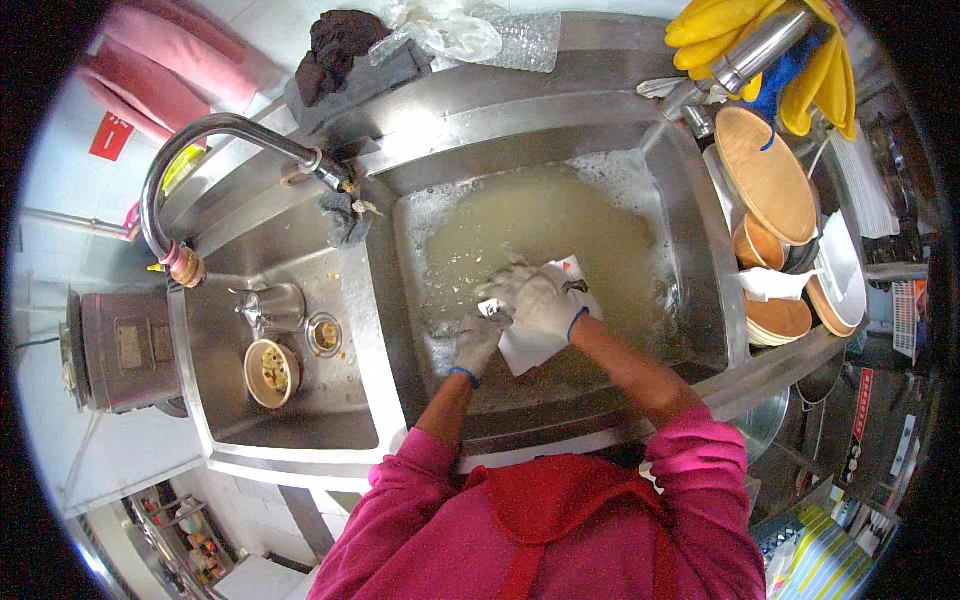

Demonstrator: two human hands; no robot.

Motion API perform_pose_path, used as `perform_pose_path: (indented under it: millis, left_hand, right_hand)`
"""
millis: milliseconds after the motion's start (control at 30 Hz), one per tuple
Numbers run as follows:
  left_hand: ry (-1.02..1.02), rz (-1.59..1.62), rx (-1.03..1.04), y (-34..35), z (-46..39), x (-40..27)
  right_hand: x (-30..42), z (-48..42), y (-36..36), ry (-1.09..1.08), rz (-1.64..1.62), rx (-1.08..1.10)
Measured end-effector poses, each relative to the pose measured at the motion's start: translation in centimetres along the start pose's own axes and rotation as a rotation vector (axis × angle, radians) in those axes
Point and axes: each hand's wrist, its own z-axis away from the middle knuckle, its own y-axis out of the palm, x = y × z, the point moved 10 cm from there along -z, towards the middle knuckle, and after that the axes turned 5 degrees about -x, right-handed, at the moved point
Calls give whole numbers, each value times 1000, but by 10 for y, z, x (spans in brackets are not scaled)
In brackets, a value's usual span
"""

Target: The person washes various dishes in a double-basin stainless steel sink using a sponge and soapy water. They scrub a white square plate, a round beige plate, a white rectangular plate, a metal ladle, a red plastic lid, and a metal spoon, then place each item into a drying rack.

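Note:
A white rectangular plate with dark and red markings is tilted at the surface of cloudy water in the large steel sink basin. At its left edge, my left hand grips it in a pale wet glove with a blue cuff. My right hand, in a matching glove, lies over the plate's upper face and hides much of it. Whether its blurred fingers hold anything is unclear. Suds float along the basin walls.
The smaller left basin holds a metal pot and a bowl with food scraps. A curved faucet arches over it. Stacked brown bowls and an oval wooden-looking dish stand right; yellow gloves hang above.

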Motion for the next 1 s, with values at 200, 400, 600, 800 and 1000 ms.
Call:
perform_pose_path:
  millis: [200, 400, 600, 800, 1000]
  left_hand:
    - [55, 397, -86, 43, -33, 70]
    - [-79, 281, -76, 48, -42, 97]
    - [-137, 587, -91, 43, -35, 96]
    - [202, 316, -142, 14, -16, 33]
    - [-443, 618, -33, 11, 1, 30]
  right_hand:
    - [-147, 127, 51, 713, 338, 493]
    - [-142, 201, 39, 1441, -614, 354]
    - [-118, 226, 81, 1601, -1623, -558]
    - [-28, 184, 116, 1617, -1231, -108]
    - [-28, 147, 91, 1522, -1470, -210]
